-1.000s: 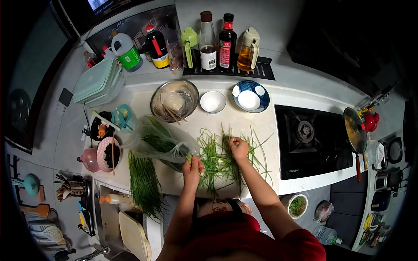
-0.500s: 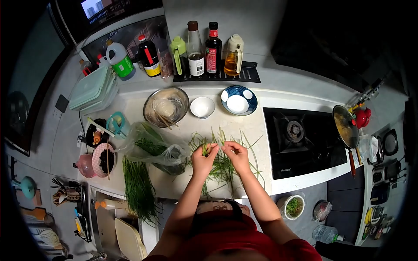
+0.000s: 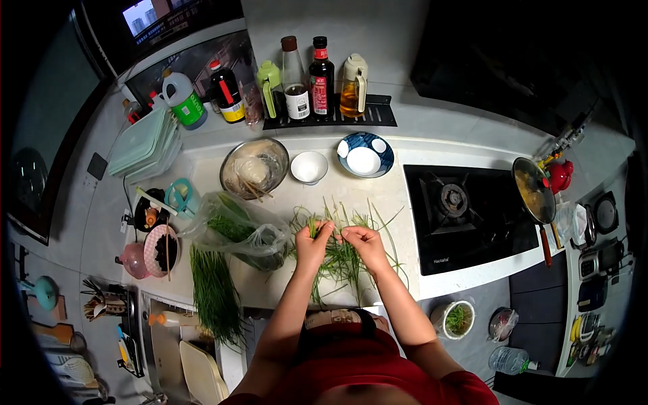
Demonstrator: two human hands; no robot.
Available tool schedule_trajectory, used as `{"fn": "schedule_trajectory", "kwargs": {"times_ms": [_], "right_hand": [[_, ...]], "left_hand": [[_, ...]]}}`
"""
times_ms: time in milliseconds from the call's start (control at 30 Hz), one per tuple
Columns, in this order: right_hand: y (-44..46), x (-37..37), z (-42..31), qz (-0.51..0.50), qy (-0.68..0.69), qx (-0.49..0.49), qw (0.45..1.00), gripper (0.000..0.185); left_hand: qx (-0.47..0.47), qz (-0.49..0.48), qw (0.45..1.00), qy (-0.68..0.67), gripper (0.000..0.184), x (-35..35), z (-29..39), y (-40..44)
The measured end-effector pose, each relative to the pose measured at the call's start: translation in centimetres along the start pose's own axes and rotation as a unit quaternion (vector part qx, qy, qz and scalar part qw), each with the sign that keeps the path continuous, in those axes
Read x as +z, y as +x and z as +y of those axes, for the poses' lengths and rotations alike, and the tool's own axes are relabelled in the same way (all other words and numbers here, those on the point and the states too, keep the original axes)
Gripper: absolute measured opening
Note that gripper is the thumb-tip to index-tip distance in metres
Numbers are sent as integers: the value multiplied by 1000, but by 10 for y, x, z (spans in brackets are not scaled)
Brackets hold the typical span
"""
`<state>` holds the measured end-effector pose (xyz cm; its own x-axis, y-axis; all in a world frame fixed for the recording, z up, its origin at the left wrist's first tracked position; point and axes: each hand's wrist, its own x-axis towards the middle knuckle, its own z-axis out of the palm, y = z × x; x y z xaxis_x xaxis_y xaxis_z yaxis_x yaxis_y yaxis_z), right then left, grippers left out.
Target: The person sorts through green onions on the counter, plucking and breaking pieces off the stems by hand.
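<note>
Over a loose spread of garlic chives on the counter, both of my hands work close together. My left hand is closed around a few chive stalks, whose ends stick out above the fingers. Just to its right, my right hand is closed in a pinch, its fingertips a short gap from the left thumb. Whatever sits in that pinch is too small to make out. Left of my hands, a clear plastic bag holds more greens, and a thick bundle of chives hangs over the counter's front edge.
Behind my hands stand a metal bowl with dough and chopsticks, a white bowl and a blue bowl. A gas stove is at the right, with a pan. A bin stands on the floor.
The view has shifted slightly. My right fingertips have dropped a little relative to the left ones. The left hand still grips chive stalks.
</note>
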<state>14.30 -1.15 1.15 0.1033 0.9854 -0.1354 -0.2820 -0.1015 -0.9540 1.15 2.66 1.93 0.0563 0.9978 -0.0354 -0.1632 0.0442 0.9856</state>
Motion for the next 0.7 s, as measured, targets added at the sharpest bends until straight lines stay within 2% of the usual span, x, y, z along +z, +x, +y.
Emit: {"fn": "schedule_trajectory", "kwargs": {"times_ms": [100, 133, 267, 367, 467, 567, 700], "right_hand": [[-1, -1, -3, 20, 65, 60, 996, 14], [-1, -2, -4, 17, 84, 78, 993, 13], [-3, -8, 1, 15, 60, 85, 995, 13], [-4, -9, 1, 16, 53, 77, 996, 13], [-5, -9, -1, -1, 57, 82, 995, 13], [-8, -10, -4, -35, 40, 80, 995, 13], [-10, -6, -6, -28, 42, 80, 996, 14]], "left_hand": [[-40, 18, 999, 7, 14, -4, 10, 0], [-81, 24, 996, 9, 14, -5, 16, -1], [-10, 28, 999, 32, 17, -12, -5, 5], [4, 49, 990, 135, 18, -7, 3, 1], [-12, 3, 988, 153, 20, -1, 15, -5], [-16, -47, 998, 48, 17, 2, 7, -7], [-6, -62, 997, 55, 14, 1, 1, -7]]}}
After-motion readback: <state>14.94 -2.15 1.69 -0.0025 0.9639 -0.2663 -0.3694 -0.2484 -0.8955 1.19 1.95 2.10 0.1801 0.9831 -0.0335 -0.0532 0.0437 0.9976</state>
